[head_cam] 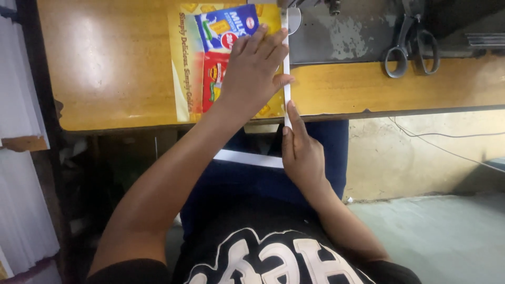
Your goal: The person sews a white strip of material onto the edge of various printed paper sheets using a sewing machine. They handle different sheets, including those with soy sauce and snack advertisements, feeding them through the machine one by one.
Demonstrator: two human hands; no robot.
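My left hand (255, 66) lies flat, fingers spread, on a colourful printed sheet (192, 68) that rests on the yellow wooden table (105, 63). A narrow white strip (286, 79) runs along the sheet's right edge toward the sewing machine's metal base (336, 37). My right hand (300, 152) holds the strip's near end at the table's front edge, index finger stretched along it.
A pair of black-handled scissors (410, 47) lies on the table at the right. A white band (247, 158) crosses my blue-clad lap. A cable (447, 142) trails along the wall at the right. White material (21, 158) is stacked at the left.
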